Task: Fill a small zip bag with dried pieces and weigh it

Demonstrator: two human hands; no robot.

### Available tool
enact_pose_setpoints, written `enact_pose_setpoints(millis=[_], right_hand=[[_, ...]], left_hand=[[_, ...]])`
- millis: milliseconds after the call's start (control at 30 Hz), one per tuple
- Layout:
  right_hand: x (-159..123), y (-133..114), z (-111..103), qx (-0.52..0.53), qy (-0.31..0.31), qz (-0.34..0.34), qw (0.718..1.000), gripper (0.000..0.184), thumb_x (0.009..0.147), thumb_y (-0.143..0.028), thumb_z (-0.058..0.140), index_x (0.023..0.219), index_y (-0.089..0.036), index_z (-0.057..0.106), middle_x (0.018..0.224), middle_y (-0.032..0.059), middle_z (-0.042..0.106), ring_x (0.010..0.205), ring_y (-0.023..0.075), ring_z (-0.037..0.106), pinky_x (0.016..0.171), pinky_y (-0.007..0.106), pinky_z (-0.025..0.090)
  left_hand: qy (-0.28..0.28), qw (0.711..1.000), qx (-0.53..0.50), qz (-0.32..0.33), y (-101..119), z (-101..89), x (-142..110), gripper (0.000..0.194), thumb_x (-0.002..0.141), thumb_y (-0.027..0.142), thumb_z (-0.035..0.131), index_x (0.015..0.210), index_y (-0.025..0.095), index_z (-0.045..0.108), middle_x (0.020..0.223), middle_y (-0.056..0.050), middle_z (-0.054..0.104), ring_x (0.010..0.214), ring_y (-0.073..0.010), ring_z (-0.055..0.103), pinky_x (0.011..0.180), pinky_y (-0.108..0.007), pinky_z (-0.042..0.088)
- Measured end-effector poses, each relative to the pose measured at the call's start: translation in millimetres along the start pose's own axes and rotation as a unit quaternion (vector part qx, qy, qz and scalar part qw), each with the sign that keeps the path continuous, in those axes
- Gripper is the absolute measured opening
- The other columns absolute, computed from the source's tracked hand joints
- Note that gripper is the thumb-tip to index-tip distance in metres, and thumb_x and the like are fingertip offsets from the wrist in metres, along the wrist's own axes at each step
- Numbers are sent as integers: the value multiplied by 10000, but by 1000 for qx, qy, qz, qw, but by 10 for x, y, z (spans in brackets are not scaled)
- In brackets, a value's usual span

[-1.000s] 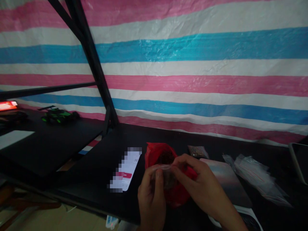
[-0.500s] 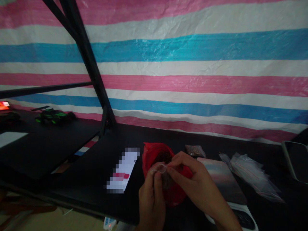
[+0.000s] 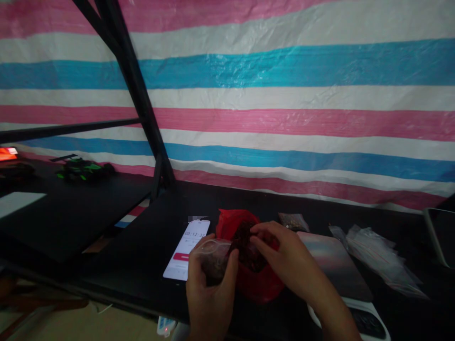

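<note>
The clear bag is clamped in the left hand just left of the red bag, while the right hand is at its mouth, nearest the dark crumbly stuff inside (can't tell if it's pinching any).

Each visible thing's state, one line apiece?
Clear bag: mouth seemingly open, in left hand
Red bag: open, dark contents showing
Right hand: at those contents
Phone: lit, timer showing
Scale: reading illegible
Small packet: filled
Piled bags: fanned out
Toy car: upright
White unit: red light on
Rightmost screen: dark
</note>
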State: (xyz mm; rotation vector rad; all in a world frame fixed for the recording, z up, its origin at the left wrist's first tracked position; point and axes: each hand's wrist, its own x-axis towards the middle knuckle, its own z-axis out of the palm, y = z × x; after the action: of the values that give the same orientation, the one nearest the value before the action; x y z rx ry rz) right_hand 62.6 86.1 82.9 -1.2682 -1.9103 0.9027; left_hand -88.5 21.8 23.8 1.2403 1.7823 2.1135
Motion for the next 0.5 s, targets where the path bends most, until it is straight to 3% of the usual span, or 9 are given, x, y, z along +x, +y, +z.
enact_pose_setpoints(millis=[100,200,367,500], right_hand=[[11,126,55,-118,-42,46,991,196,879,-141,763,1049,-232,792,1116,64,768,1064,272,693,927,393,478],[40,165,107,-180,-65,60,980,231,866,-78,758,1051,-216,769,1093,73,770,1093,297,680,894,389,471],[157,106,184,-237,-19,67,969,179,910,-115,752,1063,-209,760,1107,84,765,1094,307,676,908,394,468],[201,82,262,-213,-15,63,975,149,915,-146,764,1049,-212,770,1126,79,782,1106,292,686,942,381,477]], left_hand=[[13,1000,14,-2,5,-31,38,264,830,404,827,974,230,691,896,-20,763,782,-191,749,709,-290,615],[-16,998,32,-56,-4,-82,60,328,820,499,810,973,236,691,869,-30,769,748,-213,746,674,-318,610],[-114,972,92,-184,5,-120,81,475,809,655,739,1035,240,696,911,-75,789,841,-299,767,753,-424,607],[-161,960,28,-226,26,-80,95,468,824,637,697,1038,221,686,991,-94,777,935,-301,747,858,-449,600]])
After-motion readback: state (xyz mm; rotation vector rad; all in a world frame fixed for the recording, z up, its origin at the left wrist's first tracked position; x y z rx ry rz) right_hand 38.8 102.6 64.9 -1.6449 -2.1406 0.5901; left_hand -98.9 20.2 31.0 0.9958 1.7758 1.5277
